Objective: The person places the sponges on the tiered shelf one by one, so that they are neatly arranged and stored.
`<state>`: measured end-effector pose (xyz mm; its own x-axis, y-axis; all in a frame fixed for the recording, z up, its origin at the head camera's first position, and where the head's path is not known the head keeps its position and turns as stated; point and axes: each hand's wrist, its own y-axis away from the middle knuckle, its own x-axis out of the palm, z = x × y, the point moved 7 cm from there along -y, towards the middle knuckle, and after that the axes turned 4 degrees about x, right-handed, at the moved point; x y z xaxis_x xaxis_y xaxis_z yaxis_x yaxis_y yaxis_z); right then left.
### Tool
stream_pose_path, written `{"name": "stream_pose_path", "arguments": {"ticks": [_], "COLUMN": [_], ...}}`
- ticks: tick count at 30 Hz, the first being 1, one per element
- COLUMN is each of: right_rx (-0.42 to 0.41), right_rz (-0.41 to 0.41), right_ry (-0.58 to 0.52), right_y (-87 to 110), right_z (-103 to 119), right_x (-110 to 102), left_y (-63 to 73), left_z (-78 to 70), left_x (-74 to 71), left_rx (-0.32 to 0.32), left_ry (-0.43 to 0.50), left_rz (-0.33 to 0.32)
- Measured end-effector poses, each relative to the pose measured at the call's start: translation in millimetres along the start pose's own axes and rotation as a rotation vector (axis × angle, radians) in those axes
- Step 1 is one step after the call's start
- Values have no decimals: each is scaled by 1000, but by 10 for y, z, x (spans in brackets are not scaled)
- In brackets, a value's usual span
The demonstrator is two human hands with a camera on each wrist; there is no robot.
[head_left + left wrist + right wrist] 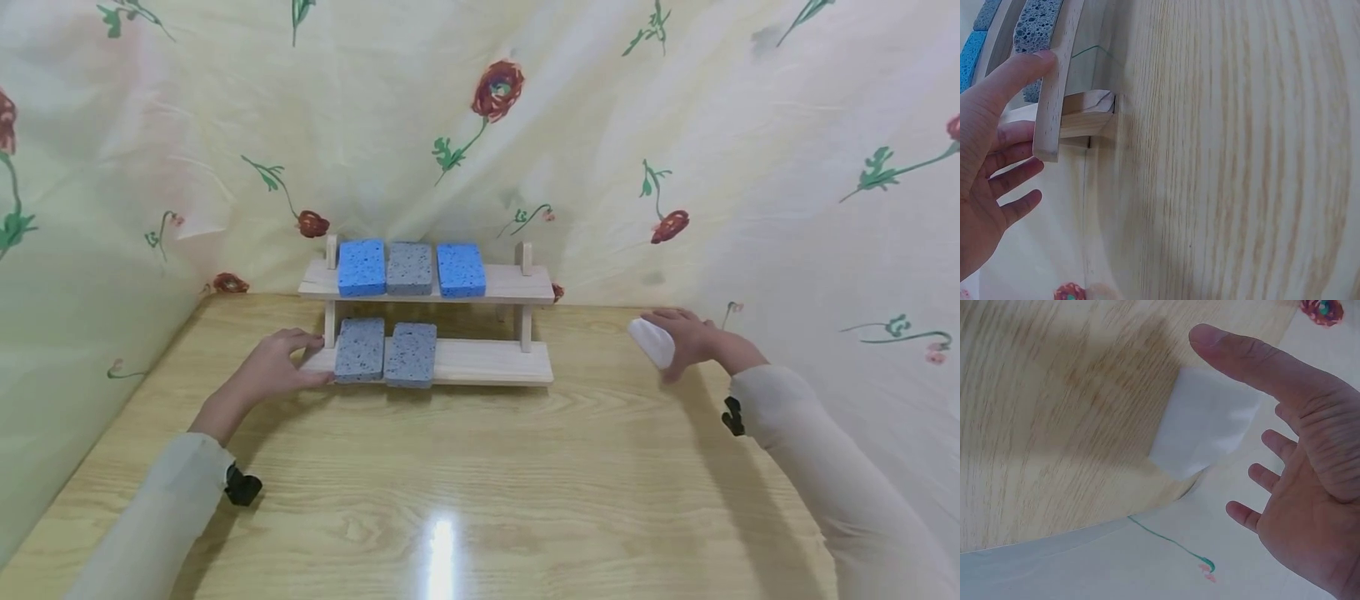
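Observation:
A two-tier wooden shelf (498, 373) stands toward the back. My left hand (277, 365) grips the left end of its lower board, thumb on the front edge and fingertips behind the board (1052, 112). Beside the thumb, a grey speckled sponge (361, 350) leans on the lower tier, with another grey sponge (410, 356) to its right. My right hand (686, 340) is at the far right, thumb and fingers spread around a smooth white block (651, 342). In the right wrist view, the thumb overlaps the white block (1207, 422), while the other fingertips show apart from it.
On the upper tier lean a blue sponge (362, 268), a grey sponge (409, 270) and another blue sponge (461, 271). A flower-patterned cloth (585, 125) hangs behind and along both sides of the wooden table (525, 483).

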<state>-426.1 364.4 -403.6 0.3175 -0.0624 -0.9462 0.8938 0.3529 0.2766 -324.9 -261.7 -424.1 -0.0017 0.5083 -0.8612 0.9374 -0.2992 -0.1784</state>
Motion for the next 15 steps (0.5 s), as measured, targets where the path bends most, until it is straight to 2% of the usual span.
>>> {"name": "stream_pose_path", "arguments": {"ticks": [9, 15], "right_rx": [53, 50], "right_rz": [47, 51], "right_ry": [-17, -40], "right_y": [-90, -136], "right_z": [-159, -216], "right_x": [78, 77], "left_y": [8, 0], "left_z": [14, 14], "left_x": [12, 13], "left_rx": [-10, -5], "left_ry": [0, -5], "left_rz": [10, 10]}}
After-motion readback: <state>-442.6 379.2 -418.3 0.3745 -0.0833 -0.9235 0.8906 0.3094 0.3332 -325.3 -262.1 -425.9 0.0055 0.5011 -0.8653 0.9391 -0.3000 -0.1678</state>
